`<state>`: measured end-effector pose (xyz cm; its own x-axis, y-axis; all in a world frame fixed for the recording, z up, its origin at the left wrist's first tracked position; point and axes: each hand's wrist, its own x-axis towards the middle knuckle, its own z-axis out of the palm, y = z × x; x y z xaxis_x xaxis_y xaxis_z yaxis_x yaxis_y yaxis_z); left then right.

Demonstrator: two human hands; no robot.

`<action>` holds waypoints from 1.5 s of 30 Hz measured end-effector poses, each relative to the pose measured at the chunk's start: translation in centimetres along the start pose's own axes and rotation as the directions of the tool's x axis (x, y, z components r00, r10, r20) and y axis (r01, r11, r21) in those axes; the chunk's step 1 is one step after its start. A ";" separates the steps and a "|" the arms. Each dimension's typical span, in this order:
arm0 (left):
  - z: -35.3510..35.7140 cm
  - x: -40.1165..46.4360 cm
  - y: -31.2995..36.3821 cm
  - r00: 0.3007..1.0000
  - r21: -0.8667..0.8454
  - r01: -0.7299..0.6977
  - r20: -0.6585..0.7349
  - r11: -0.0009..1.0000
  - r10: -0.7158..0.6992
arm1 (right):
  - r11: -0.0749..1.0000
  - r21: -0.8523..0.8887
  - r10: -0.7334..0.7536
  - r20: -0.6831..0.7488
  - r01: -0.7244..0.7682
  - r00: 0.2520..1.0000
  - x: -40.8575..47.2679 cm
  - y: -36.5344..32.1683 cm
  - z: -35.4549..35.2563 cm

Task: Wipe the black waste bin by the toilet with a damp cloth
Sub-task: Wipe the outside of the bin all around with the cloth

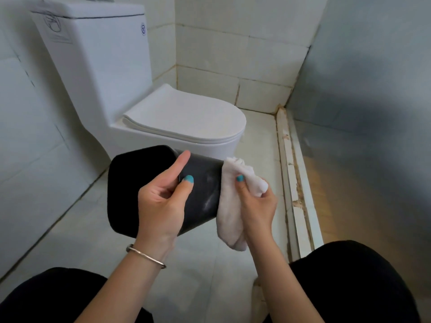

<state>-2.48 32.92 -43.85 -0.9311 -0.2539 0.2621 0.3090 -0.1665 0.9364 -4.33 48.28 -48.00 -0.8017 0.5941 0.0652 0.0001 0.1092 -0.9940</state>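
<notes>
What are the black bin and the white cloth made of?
The black bin looks like smooth plastic: its side shines softly and shows pale smears. The white cloth looks like soft woven fabric, since it crumples and hangs in folds from the right hand.

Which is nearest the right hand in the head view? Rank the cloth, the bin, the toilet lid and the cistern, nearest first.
1. Cloth, held in the right hand.
2. Bin, just left, against the cloth.
3. Toilet lid, beyond the bin.
4. Cistern, farthest, upper left.

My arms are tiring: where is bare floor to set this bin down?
Bare tile lies right of the toilet up to the door sill, and below the bin between your knees. Left of the bin, wall and toilet base crowd it.
</notes>
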 end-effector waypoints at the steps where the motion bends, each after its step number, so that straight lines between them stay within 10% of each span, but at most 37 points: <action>1: 0.1 0.0 -0.1 1.000 -0.004 0.005 0.001 1.000 -0.005 | 1.000 0.000 -0.005 0.021 0.005 1.000 -0.5 0.0 0.3; 13: 0.6 -0.3 -1.1 0.998 -0.088 0.050 -0.043 0.995 -0.054 | 0.913 0.000 -0.400 0.184 0.407 0.898 -3.5 -0.5 1.8; 18: 1.5 -1.6 -0.6 0.997 -0.074 0.021 0.070 0.997 -0.016 | 0.997 -0.043 -0.063 -0.137 0.057 0.989 0.5 -0.2 1.2; 24: 0.9 -0.4 -0.8 0.996 -0.155 0.077 -0.027 0.985 -0.082 | 0.915 0.013 -0.404 0.079 0.404 0.911 -3.2 -1.5 2.6; 29: 1.5 -1.4 -0.5 0.997 -0.087 0.018 0.071 0.996 -0.012 | 0.996 -0.081 0.031 -0.153 -0.044 0.988 2.3 0.1 2.5; 34: 1.0 -0.1 -0.5 0.998 -0.156 0.059 -0.006 0.986 -0.061 | 0.946 0.062 -0.323 0.076 0.319 0.943 -3.4 -1.7 3.6; 39: 1.4 -1.4 -0.3 0.993 -0.052 0.010 0.114 0.999 -0.004 | 0.998 -0.060 0.003 -0.087 -0.009 0.996 2.6 -1.6 3.5; 45: 0.5 -0.4 -0.8 0.996 -0.042 0.085 0.031 0.996 -0.083 | 0.968 -0.034 -0.243 0.111 0.248 0.964 -1.3 -2.5 3.7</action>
<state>-2.49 33.58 -44.60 -0.9592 -0.2091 0.1904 0.2370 -0.2272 0.9446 -5.54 44.28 -45.90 -0.8388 0.4579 0.2944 -0.1782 0.2800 -0.9433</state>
